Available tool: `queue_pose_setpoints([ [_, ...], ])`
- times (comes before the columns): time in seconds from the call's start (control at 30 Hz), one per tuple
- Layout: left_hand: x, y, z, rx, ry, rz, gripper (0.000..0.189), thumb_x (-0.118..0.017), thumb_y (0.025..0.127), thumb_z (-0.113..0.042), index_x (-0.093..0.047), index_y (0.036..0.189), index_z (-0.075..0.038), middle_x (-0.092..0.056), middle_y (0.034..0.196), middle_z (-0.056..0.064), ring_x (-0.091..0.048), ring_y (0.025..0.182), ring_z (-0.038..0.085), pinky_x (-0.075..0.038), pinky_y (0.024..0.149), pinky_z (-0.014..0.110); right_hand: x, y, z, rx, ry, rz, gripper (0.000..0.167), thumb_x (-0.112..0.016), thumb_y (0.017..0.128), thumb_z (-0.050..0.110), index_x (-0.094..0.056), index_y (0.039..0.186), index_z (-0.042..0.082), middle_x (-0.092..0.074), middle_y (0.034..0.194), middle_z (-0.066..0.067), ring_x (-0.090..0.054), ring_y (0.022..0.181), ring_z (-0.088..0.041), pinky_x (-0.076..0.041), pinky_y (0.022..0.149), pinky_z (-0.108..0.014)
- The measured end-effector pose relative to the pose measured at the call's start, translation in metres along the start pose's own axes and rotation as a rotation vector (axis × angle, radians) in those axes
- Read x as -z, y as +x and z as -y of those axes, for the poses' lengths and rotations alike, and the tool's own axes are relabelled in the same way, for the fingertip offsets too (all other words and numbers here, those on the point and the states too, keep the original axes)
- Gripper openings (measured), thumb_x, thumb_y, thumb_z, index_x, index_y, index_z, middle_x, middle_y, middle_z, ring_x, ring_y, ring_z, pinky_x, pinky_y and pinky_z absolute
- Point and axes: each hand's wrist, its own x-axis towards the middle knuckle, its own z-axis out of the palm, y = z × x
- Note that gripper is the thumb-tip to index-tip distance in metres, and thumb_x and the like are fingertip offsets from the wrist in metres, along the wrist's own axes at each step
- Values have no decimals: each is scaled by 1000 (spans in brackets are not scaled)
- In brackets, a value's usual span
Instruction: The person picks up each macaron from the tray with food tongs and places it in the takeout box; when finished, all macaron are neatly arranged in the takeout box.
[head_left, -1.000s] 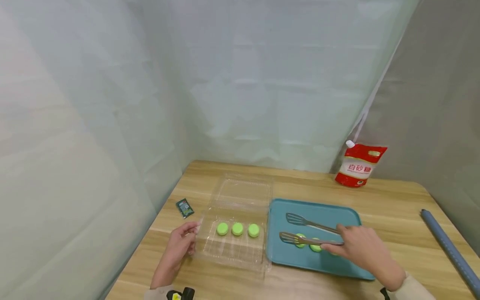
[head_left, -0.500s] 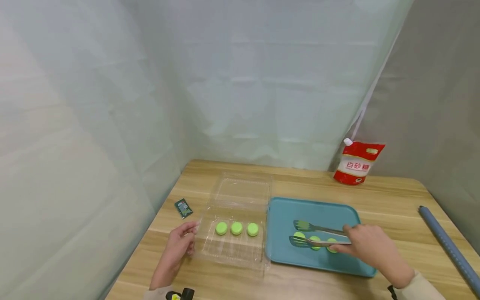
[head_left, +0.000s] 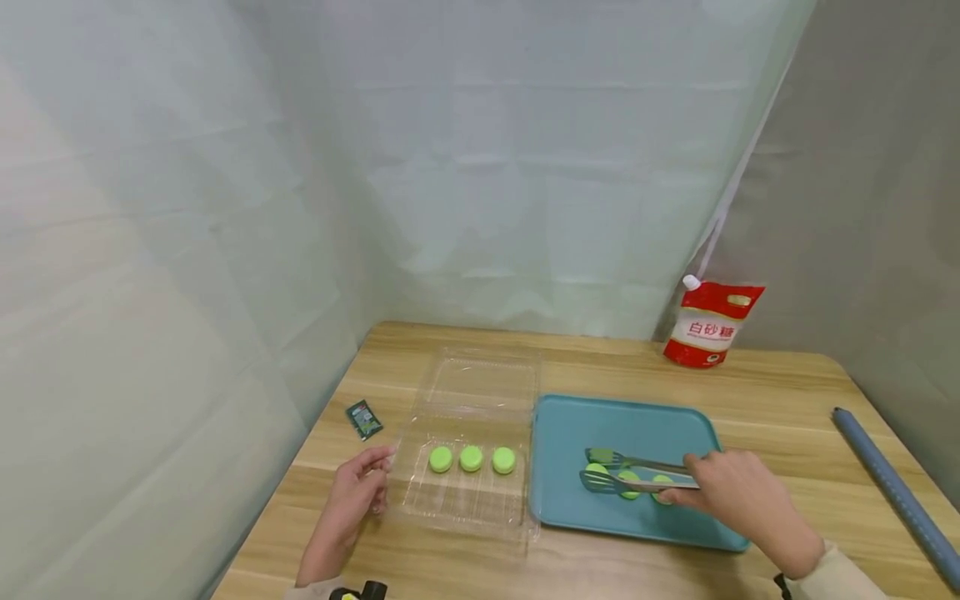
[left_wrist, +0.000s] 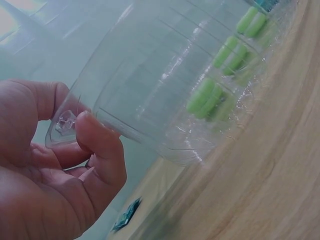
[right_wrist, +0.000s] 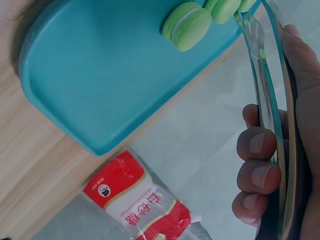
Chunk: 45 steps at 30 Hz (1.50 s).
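"Tongs (head_left: 645, 485) first: where are they?"

"Over the blue tray (head_left: 570, 425), slotted heads a little apart, above a row of three green macarons (right_wrist: 187, 27). I can't tell if they touch. The right-hand grip (head_left: 727, 487) has its fingers wrapped round the handles."

"And the left-hand grip (head_left: 354, 489)?"

"Thumb and finger pinch the edge of the clear box (head_left: 465, 500), which lies open just beside the tray, three more macarons (head_left: 471, 458) inside."

"Any writing?"

"The red-and-white pouch (head_left: 711, 325) at the back of the table (head_left: 450, 575) says 白砂糖, white sugar. The dark sachet (head_left: 364, 419) near the box has print too small to read."
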Motion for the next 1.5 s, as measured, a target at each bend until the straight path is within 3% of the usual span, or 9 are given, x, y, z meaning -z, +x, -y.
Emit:
queue_pose_setpoints([
  [0.4, 1, 0, 0, 6, -7, 3, 47, -47, 88, 9, -53, 135, 11, -50, 102, 11, -41, 57, 12, -38, 48, 22, 6, 5, 5, -6, 23, 23, 53, -74, 78, 63, -41, 63, 23, -18, 56, 13, -15, 47, -3, -15, 41, -24],
  [0.63, 0, -1, -2, 16, -19, 4, 47, -47, 89, 8, -52, 136, 11, -50, 102, 10, -41, 57, 12, -38, 48, 22, 26, 15, 10, -49, -2, 79, 50, -78, 75, 61, -51, 66, 19, -27, 53, 10, -25, 45, -6, -23, 41, -23],
  [0.73, 0, -1, -3, 18, -25, 5, 47, -47, 89, 8, -52, 136, 11, -50, 102, 11, -40, 57, 12, -37, 48, 23, 35, 17, 11, -77, -5, 92, 52, -74, 76, 65, -55, 69, 18, -28, 53, 9, -27, 45, -7, -23, 42, -23],
  [1.0, 1, -2, -2, 25, -18, 3, 48, -48, 88, 9, -52, 136, 11, -50, 102, 11, -41, 57, 13, -38, 48, 23, 42, 21, 14, -67, -25, 34, 61, -57, 80, 78, -52, 66, 19, -23, 54, 10, -21, 46, -7, -18, 43, -24],
  [1.27, 1, -2, 1, 14, -21, 4, 47, -48, 88, 9, -53, 134, 11, -50, 101, 9, -42, 57, 12, -38, 48, 22, 50, 29, 18, -32, -6, -139, 66, -34, 85, 83, -37, 61, 21, -13, 54, 11, -11, 47, -5, -11, 45, -24],
  [1.37, 1, -1, 1, 4, -22, 8, 46, -48, 88, 9, -53, 134, 11, -51, 101, 10, -42, 57, 12, -39, 48, 22, 53, 34, 19, -46, 2, -93, 66, -38, 84, 83, -42, 61, 21, -16, 53, 10, -14, 45, -6, -13, 44, -24],
  [1.5, 3, 1, 1, 0, -30, 11, 46, -47, 89, 9, -52, 134, 11, -50, 101, 10, -42, 57, 12, -39, 48, 22, 50, 36, 19, -81, -3, 39, 64, -54, 79, 81, -50, 64, 19, -23, 53, 8, -22, 45, -8, -16, 44, -24],
])
